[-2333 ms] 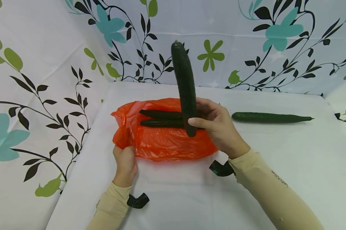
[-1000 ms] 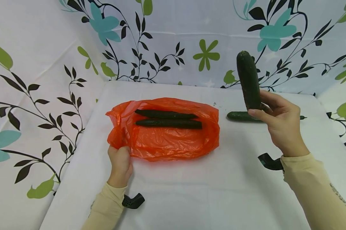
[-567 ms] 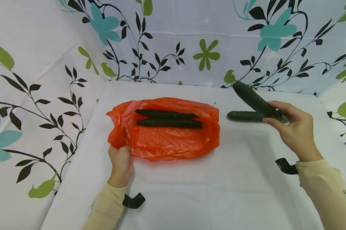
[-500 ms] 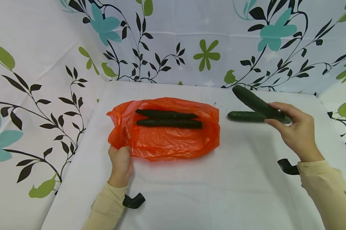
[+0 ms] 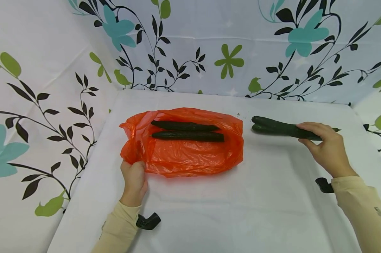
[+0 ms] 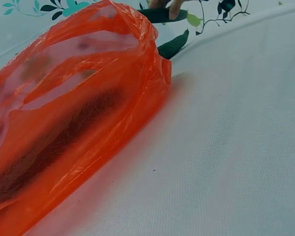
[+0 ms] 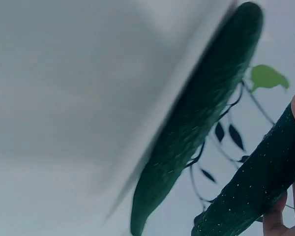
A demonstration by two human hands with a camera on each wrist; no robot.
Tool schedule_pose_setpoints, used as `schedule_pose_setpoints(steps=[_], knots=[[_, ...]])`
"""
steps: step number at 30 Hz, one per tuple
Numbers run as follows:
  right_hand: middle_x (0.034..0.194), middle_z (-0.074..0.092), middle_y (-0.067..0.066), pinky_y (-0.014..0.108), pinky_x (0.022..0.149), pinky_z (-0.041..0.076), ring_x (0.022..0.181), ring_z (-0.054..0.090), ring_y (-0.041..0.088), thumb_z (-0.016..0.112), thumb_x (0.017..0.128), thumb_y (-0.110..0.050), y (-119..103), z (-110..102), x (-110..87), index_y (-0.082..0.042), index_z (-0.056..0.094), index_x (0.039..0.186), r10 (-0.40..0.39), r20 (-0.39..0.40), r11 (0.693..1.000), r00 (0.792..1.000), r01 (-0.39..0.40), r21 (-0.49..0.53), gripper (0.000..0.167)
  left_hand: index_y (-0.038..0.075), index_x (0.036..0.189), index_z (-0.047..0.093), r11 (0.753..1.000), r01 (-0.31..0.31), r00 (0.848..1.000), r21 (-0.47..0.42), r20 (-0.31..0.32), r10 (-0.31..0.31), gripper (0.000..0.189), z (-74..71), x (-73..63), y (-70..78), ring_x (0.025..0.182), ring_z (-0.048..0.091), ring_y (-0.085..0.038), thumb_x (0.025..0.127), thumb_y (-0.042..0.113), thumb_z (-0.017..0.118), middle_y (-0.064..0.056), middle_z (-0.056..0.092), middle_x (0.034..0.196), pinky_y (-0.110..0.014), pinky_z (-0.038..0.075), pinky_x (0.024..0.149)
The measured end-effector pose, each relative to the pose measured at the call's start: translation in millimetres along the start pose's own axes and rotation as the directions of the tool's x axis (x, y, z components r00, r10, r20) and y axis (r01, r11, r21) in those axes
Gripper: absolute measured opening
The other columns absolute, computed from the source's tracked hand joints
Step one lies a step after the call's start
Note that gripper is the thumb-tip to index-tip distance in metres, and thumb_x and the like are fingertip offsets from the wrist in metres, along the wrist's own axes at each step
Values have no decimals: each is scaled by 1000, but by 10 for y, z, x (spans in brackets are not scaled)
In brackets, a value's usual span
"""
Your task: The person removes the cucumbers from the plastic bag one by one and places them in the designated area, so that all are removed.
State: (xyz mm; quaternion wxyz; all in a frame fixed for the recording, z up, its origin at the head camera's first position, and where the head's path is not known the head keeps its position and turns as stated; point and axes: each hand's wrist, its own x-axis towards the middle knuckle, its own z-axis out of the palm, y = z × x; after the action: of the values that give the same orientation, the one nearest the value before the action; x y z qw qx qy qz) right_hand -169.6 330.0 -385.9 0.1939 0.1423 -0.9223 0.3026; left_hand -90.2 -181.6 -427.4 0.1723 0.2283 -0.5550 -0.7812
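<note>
In the head view my right hand [image 5: 329, 149] pinches a dark green cucumber [image 5: 286, 128] near its right end, thumb on the near side. A second cucumber [image 7: 201, 118] lies on the white table just behind and below it; the held one covers most of it in the head view. To the left, an orange plastic bag [image 5: 184, 160] lies with its mouth spread, and two cucumbers [image 5: 188, 136] show side by side in it. My left hand [image 5: 134, 182] grips the bag's lower left corner, its fingers partly hidden beneath the plastic.
The white table [image 5: 228, 214] reaches back to a patterned curtain [image 5: 190, 31] with leaves and flowers. A black wrist device [image 5: 148, 221] sits at my left cuff and another [image 5: 324, 185] at my right. Small dark specks lie behind the bag's right end.
My right hand has carried the cucumber from above the bag to the right, then tilted it from upright to nearly flat and lowered it over the lying cucumber. My left hand stays at the bag.
</note>
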Motion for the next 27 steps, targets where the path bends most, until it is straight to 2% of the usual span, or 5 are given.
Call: schedule_pose_setpoints(steps=[3, 5, 8, 16, 27], knots=[[127, 66, 16, 22, 110, 33, 121, 55, 38, 79, 77, 13, 92, 6, -17, -10, 71, 125, -9, 52, 999, 999, 11, -45, 54, 0, 149, 32, 1000, 2, 1000, 3, 3, -2, 75, -2, -6, 2, 123, 42, -26, 77, -20, 35, -8, 42, 143, -38, 40, 110], [127, 65, 16, 38, 112, 38, 120, 54, 42, 79, 77, 13, 149, 10, -23, -10, 71, 124, -10, 83, 998, 997, 15, -59, 53, 0, 150, 32, 1000, 0, 1000, 6, 6, 0, 74, -3, -11, 6, 123, 42, -26, 78, -19, 36, -8, 42, 143, -39, 41, 110], [127, 65, 18, 59, 105, 38, 120, 53, 44, 79, 76, 13, 229, 14, -34, -9, 71, 123, -19, 117, 996, 993, 29, -87, 52, 1, 150, 31, 1000, -1, 1000, 10, 14, 1, 73, -3, -13, 9, 124, 42, -27, 79, -19, 37, -8, 42, 143, -39, 41, 110], [129, 62, 20, 66, 105, 33, 123, 49, 48, 77, 78, 12, 397, 22, -66, -10, 68, 124, 4, 197, 989, 980, 25, -144, 52, 2, 150, 30, 1000, 14, 1000, 13, 15, -14, 73, -2, -11, 16, 125, 42, -26, 81, -19, 37, -7, 42, 144, -37, 42, 110], [129, 62, 22, 66, 104, 35, 122, 49, 51, 75, 78, 13, 548, 61, -41, -8, 68, 124, -16, 256, 984, 966, 62, -170, 51, 0, 150, 31, 1000, -2, 1000, 6, 23, 2, 74, -13, -16, 5, 126, 42, -28, 79, -19, 35, -8, 42, 144, -39, 41, 110]])
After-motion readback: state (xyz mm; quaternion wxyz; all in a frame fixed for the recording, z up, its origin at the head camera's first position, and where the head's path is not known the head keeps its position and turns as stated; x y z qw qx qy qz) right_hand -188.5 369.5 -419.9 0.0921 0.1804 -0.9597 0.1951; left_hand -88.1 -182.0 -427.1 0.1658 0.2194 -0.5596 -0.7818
